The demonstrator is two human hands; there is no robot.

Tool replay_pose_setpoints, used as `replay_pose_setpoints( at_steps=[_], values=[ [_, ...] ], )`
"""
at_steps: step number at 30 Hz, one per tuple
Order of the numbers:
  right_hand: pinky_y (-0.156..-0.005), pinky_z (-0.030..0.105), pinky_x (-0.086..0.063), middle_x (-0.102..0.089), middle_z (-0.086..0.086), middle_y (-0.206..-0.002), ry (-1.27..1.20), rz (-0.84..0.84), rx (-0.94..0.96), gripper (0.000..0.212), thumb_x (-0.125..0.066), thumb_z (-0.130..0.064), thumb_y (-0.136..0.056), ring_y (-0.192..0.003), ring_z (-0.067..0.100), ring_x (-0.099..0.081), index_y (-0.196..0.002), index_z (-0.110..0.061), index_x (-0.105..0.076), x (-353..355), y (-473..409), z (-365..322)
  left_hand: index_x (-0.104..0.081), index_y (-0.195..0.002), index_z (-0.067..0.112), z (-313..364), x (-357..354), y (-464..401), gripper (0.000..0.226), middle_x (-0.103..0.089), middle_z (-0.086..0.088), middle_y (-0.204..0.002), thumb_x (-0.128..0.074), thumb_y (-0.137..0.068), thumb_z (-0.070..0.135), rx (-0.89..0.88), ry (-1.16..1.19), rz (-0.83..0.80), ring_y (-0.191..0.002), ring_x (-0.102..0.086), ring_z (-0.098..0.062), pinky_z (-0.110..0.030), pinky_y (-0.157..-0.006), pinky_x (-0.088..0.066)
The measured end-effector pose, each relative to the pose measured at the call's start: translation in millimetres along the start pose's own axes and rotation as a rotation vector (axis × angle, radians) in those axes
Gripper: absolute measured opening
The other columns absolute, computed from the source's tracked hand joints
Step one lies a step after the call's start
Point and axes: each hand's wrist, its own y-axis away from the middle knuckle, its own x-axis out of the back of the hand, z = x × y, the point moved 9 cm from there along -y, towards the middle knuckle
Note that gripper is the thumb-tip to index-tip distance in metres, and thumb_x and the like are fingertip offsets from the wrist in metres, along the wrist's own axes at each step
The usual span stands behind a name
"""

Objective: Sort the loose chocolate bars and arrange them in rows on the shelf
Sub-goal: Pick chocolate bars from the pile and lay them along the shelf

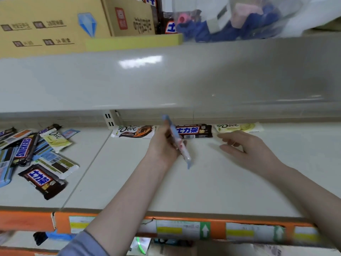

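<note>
My left hand (163,143) holds a light blue and white chocolate bar (185,154) on edge above the pale shelf (184,185). At the shelf's back lie three bars side by side: a brown Dove bar (133,131), a dark Snickers bar (197,130) partly behind my left hand, and a green Dove bar (239,127). My right hand (247,148) hovers empty, fingers spread, just in front of the green Dove bar. A loose heap of bars (35,156) covers the shelf's left section, with a Snickers bar (43,181) nearest the front.
An upper shelf (166,80) overhangs the back row closely. On it stand a cardboard box (55,21) and a clear plastic bag (239,17). The orange price rail (215,230) marks the shelf's front edge. A seam (86,169) divides the left section from the middle.
</note>
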Motion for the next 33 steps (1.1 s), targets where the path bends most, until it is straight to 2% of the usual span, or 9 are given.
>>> replay_pose_setpoints(
  at_steps=[1, 4, 10, 13, 16, 19, 22, 25, 33],
  values=[
    [-0.067, 0.007, -0.036, -0.058, -0.013, -0.092, -0.026, -0.004, -0.017, 0.030, -0.059, -0.030, -0.085, -0.077, -0.002, -0.054, -0.114, -0.024, -0.062, 4.2, 5.8, 4.5, -0.053, -0.076, 0.014, -5.5, -5.7, 2.0, 0.024, -0.058, 0.000, -0.054, -0.051, -0.093, 0.031, -0.007, -0.003, 0.001, -0.055, -0.057, -0.015, -0.031, -0.066, -0.050],
    [-0.069, 0.000, -0.037, -0.062, -0.011, -0.090, -0.089, 0.021, -0.062, 0.026, -0.061, -0.029, -0.084, -0.077, -0.001, -0.057, -0.110, -0.026, -0.064, 25.5, 19.0, 24.5, -0.060, -0.090, 0.005, -23.4, -26.5, 2.2, 0.014, -0.068, -0.008, -0.074, -0.048, -0.094, 0.012, -0.031, -0.074, -0.018, -0.074, -0.063, -0.020, -0.037, -0.075, -0.052],
    [-0.065, 0.002, -0.039, -0.067, -0.011, -0.084, -0.363, 0.028, -0.147, 0.017, -0.062, -0.027, -0.084, -0.069, -0.005, -0.058, -0.093, -0.040, -0.065, 66.5, 45.2, 76.7, -0.061, -0.081, 0.008, -69.4, -82.8, 5.8, 0.015, -0.069, 0.000, -0.058, -0.050, -0.092, 0.006, -0.096, -0.174, -0.047, -0.054, -0.066, -0.009, -0.025, -0.056, -0.056],
    [-0.076, 0.012, -0.044, -0.068, -0.009, -0.087, -0.412, -0.015, -0.170, 0.020, -0.061, -0.029, -0.083, -0.079, 0.001, -0.064, -0.087, -0.049, -0.061, 85.4, 57.4, 102.7, -0.062, -0.081, 0.006, -103.5, -113.4, 8.7, 0.011, -0.069, -0.002, -0.060, -0.055, -0.088, 0.003, -0.099, -0.273, -0.075, -0.053, -0.065, -0.012, -0.025, -0.054, -0.057],
    [-0.081, 0.027, -0.048, -0.070, 0.000, -0.088, -0.464, 0.014, -0.194, 0.020, -0.062, -0.023, -0.083, -0.080, 0.014, -0.066, -0.087, -0.043, -0.062, 110.2, 61.0, 132.4, -0.063, -0.078, 0.007, -135.0, -141.6, 10.1, 0.008, -0.065, -0.006, -0.063, -0.061, -0.083, 0.002, -0.122, -0.422, -0.075, -0.054, -0.060, -0.017, -0.029, -0.061, -0.051],
    [-0.079, 0.031, -0.050, -0.071, 0.007, -0.086, -0.479, 0.048, -0.202, 0.016, -0.061, -0.017, -0.084, -0.074, 0.017, -0.065, -0.094, -0.029, -0.065, 128.7, 59.4, 154.8, -0.064, -0.081, 0.002, -158.6, -164.5, 12.8, 0.003, -0.065, -0.006, -0.060, -0.065, -0.080, -0.001, -0.148, -0.481, -0.060, -0.046, -0.059, -0.014, -0.021, -0.050, -0.049],
    [-0.069, 0.022, -0.049, -0.070, 0.006, -0.081, -0.495, 0.039, -0.207, 0.017, -0.061, -0.016, -0.084, -0.065, 0.009, -0.062, -0.100, -0.018, -0.068, 135.6, 56.5, 167.2, -0.069, -0.089, 0.001, -173.9, -182.5, 14.3, 0.012, -0.066, -0.009, -0.066, -0.068, -0.077, -0.001, -0.169, -0.579, -0.067, -0.047, -0.060, -0.013, -0.019, -0.049, -0.048],
    [-0.053, 0.012, -0.044, -0.069, 0.004, -0.077, -0.544, 0.021, -0.202, 0.013, -0.064, -0.014, -0.083, -0.052, 0.002, -0.056, -0.088, -0.024, -0.070, 138.8, 53.0, 169.6, -0.071, -0.080, 0.010, -179.8, -196.2, 11.8, 0.012, -0.071, -0.003, -0.068, -0.072, -0.075, 0.000, -0.204, -0.716, -0.071, -0.053, -0.063, -0.011, -0.020, -0.054, -0.051],
    [-0.046, 0.012, -0.045, -0.064, 0.000, -0.063, -0.571, -0.003, -0.269, 0.005, -0.063, -0.004, -0.081, -0.042, 0.000, -0.054, -0.080, -0.005, -0.068, 139.4, 54.3, 195.6, -0.068, -0.082, 0.007, -192.8, -202.6, 1.2, 0.012, -0.066, -0.003, -0.068, -0.075, -0.075, 0.014, -0.123, -1.044, -0.142, -0.054, -0.057, -0.014, -0.024, -0.055, -0.044]
  ],
)
